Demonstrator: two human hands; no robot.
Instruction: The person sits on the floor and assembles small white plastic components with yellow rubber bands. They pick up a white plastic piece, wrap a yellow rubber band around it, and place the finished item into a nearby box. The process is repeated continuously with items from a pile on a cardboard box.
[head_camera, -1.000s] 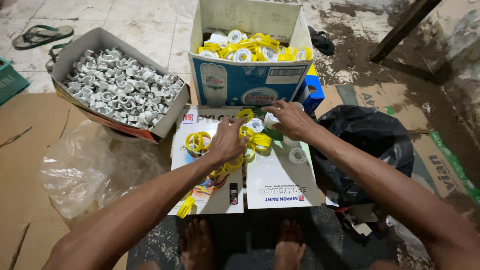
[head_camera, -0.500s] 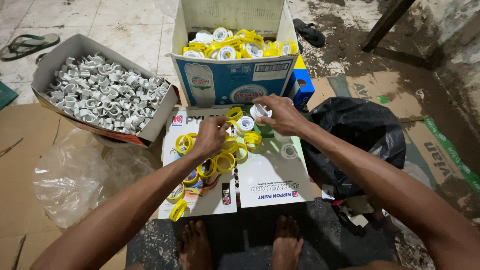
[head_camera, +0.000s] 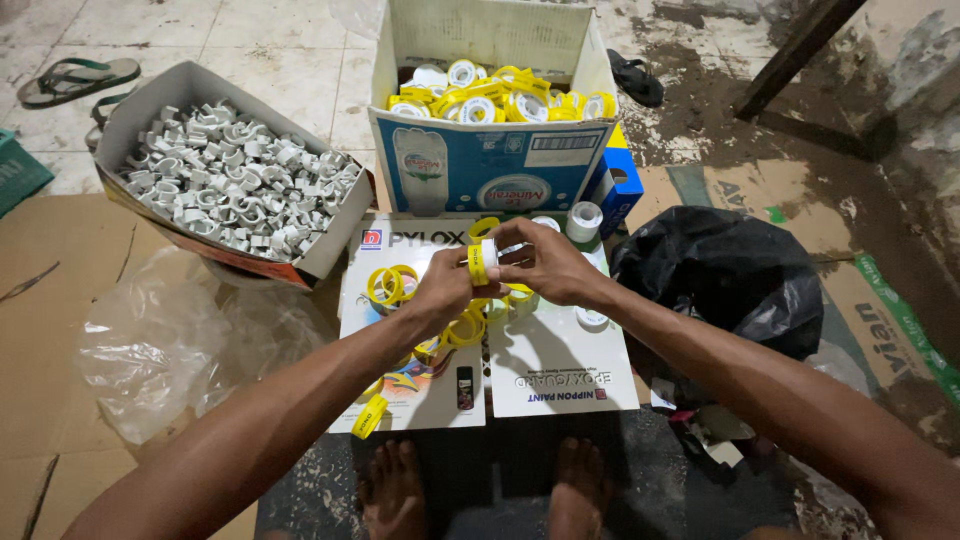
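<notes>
My left hand (head_camera: 443, 292) and my right hand (head_camera: 548, 264) meet over a white card sheet (head_camera: 560, 355) on the floor. Together they pinch a small white spool with a yellow band (head_camera: 483, 260) around it. Loose yellow rings (head_camera: 392, 284) and a few white spools (head_camera: 584, 217) lie on the sheet under and beside my hands. A yellow strip (head_camera: 369, 415) trails off the sheet's near left corner.
A blue and white carton (head_camera: 487, 165) of yellow-banded spools stands behind the sheet. A tilted cardboard box (head_camera: 150, 89) of white plastic clips sits at left. A black bag (head_camera: 722, 270) lies at right, clear plastic (head_camera: 150, 340) at left, sandals (head_camera: 78, 75) far left. My bare feet (head_camera: 480, 490) show below.
Both hands left the pile of rings and spools and came together, raised slightly, now gripping one spool with a yellow band between them.
</notes>
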